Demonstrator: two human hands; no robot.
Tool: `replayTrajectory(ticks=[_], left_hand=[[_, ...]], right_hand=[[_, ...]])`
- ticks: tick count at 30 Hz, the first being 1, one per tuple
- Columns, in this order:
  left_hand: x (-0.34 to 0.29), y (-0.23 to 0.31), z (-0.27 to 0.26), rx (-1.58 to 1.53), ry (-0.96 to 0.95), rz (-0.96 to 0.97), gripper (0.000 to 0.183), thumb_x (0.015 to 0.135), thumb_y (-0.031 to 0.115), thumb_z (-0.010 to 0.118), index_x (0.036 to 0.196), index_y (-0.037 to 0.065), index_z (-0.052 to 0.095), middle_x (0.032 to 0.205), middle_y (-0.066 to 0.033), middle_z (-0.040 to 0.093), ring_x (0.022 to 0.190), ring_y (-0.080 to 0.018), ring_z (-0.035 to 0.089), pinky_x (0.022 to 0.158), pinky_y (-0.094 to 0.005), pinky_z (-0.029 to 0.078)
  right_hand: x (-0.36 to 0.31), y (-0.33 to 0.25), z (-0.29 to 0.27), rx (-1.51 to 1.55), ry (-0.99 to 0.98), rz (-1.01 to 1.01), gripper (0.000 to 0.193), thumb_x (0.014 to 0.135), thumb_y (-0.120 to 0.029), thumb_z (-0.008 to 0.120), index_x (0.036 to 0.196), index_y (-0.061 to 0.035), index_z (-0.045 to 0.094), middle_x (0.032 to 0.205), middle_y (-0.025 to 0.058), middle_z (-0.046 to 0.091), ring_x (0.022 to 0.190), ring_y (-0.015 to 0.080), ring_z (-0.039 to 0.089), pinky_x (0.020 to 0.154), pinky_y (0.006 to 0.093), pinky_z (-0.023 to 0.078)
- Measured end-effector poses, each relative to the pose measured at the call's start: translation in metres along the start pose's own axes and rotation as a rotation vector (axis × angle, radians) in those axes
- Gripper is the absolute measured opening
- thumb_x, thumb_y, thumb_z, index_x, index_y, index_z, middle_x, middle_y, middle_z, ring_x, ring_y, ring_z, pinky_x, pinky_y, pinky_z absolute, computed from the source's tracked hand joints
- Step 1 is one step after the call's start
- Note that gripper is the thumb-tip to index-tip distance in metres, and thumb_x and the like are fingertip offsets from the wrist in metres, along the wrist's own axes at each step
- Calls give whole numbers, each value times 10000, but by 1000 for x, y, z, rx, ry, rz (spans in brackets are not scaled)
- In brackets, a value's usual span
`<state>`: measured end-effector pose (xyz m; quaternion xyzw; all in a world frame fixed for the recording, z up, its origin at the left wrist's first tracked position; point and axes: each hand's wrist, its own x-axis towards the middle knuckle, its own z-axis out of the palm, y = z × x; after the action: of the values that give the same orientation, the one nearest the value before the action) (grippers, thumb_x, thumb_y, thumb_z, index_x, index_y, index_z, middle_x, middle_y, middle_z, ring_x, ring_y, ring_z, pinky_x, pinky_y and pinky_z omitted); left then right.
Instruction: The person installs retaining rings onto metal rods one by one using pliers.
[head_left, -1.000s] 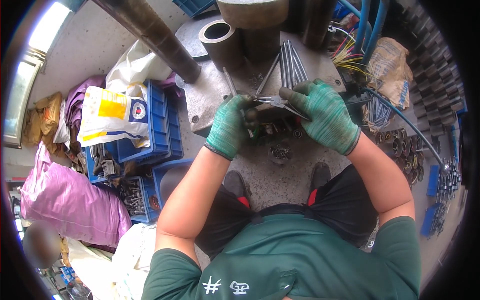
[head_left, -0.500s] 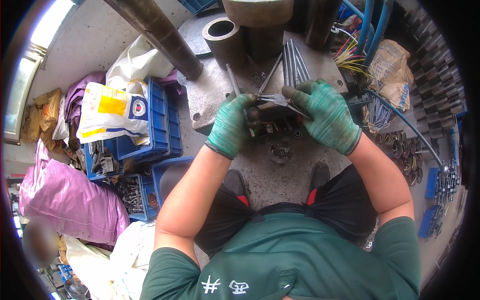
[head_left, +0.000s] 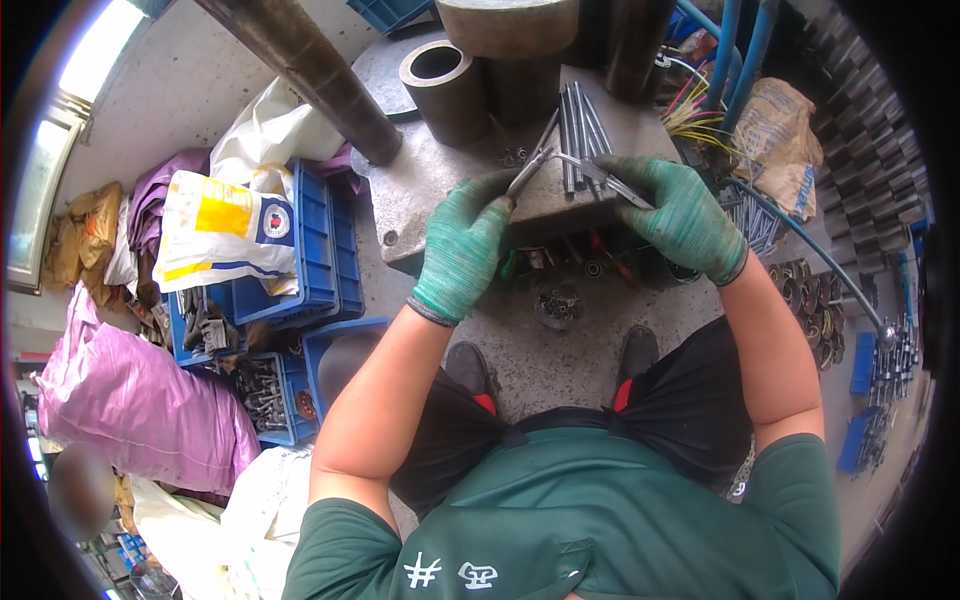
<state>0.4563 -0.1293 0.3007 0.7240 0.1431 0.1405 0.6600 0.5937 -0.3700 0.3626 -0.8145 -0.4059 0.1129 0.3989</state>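
Observation:
My left hand (head_left: pixel 465 245), in a green knit glove with darkened fingers, is closed on a grey metal rod (head_left: pixel 528 172) that slants up to the right. My right hand (head_left: pixel 685 215), gloved alike, grips pliers (head_left: pixel 622 188) by their handles. The slim jaws of the pliers point left, close to the rod's far end; whether they touch it I cannot tell. Just beyond both hands, several steel rods (head_left: pixel 578 130) lie side by side on a metal press bed (head_left: pixel 425 205). Small metal rings (head_left: pixel 514 157) are scattered near the rod.
A thick hollow cylinder (head_left: pixel 440 95) and a heavy column (head_left: pixel 310 75) stand on the bed. Below its edge sits a small container of metal parts (head_left: pixel 558 305). Blue crates (head_left: pixel 325 240) are at left; blue hoses (head_left: pixel 730 70) and a brown sack (head_left: pixel 780 135) at right.
The rod in my left hand has swung from leaning left to slanting right. My right hand has moved a little right, and the pliers' handles look more spread.

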Motion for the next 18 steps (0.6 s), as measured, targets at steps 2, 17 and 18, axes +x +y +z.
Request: replayTrajectory(ticks=[2,17,18], left_hand=[[1,-2,2,16,12,65,349,997,73,649,1332,-16,688,1202,-151,725,1126,-215,679,1047,-338,517],[-5,28,-5,-140,-265,-169,392,1013,217,617,1320,-18,684,1028,-105,735,882,-155,702,791,-291,597],[-5,27,-5,-141,-266,-169,392,1013,217,617,1320,-18,684,1028,-105,735,882,-155,702,791,-291,597]], right_hand=[[1,4,-3,62,-71,17,511,903,-71,670,1406,15,650,1204,241,753,1063,224,748,979,356,568],[3,7,-5,122,-447,110,594,870,-37,661,1463,-46,631,865,128,752,585,121,679,584,300,575],[2,8,-5,117,-446,82,595,871,-31,658,1465,-50,630,862,124,751,581,120,676,581,301,575]])
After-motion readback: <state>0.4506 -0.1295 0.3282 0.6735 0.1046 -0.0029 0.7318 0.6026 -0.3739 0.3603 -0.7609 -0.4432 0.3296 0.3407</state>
